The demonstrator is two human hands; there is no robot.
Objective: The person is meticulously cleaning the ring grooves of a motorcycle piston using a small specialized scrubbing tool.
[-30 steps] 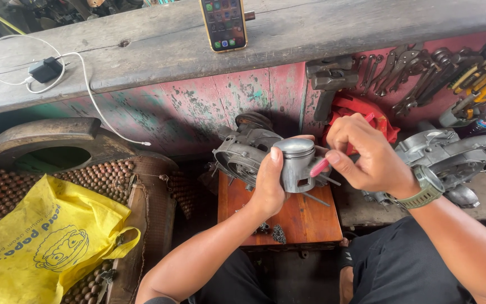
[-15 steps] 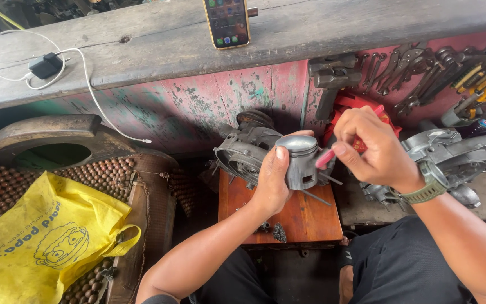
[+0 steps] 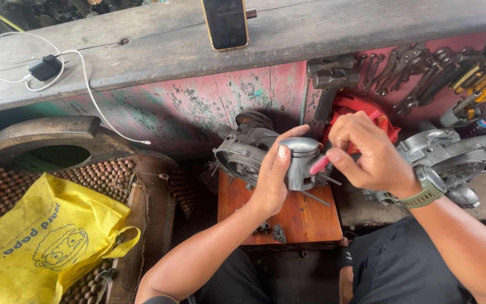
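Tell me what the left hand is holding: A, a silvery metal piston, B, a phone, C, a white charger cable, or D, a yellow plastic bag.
A: the left hand is wrapped around the silvery metal piston, while the right hand brings a red-handled tool to its side.

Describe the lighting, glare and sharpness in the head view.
Head view: soft, even daylight with no hard shadows; a bright sheen on the crown of the metal piston held in the left hand; the right hand and its red-handled tool look slightly soft; the yellow bag is sharp; the space under the bench falls into dark shade.
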